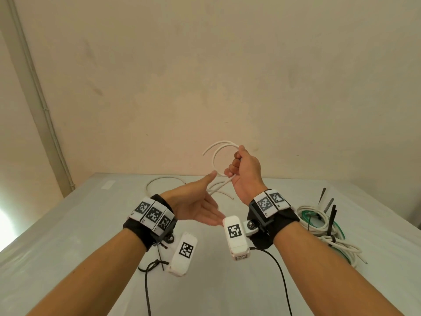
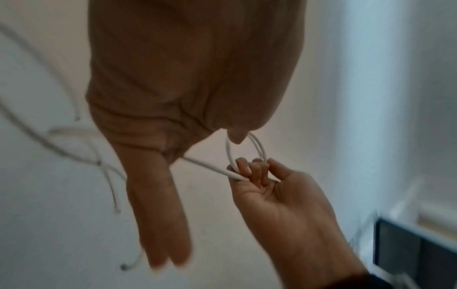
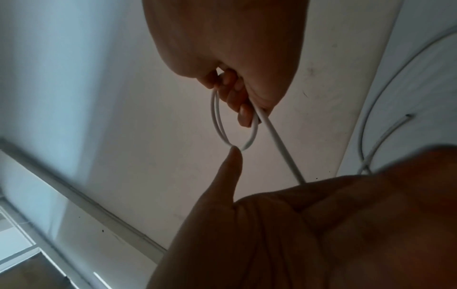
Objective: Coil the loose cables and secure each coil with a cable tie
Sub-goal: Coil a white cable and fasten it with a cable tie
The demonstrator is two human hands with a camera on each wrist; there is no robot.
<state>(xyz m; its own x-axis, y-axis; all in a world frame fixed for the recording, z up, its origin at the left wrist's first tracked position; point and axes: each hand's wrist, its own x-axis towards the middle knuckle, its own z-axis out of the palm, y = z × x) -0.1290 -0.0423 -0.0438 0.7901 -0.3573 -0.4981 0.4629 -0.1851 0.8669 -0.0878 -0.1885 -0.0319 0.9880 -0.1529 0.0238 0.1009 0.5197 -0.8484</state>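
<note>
**White cable looped in the right hand above the tabletop**

The right hand is raised over the tabletop, its fingers curled round a white cable gathered into a small round coil of about two turns. One free end arcs out to the left of the loop; the other strand runs down from the fist toward the tabletop, passing behind the left hand. That hand is open, palm turned up and fingers straight, holding nothing (its thumb tip reaches the bottom of the loop in the right wrist view, though contact cannot be confirmed). More loose white cable lies on the tabletop beyond the hands. At the right edge rests a bundle of white and green cables, with black cable ties sticking up from it.
</note>
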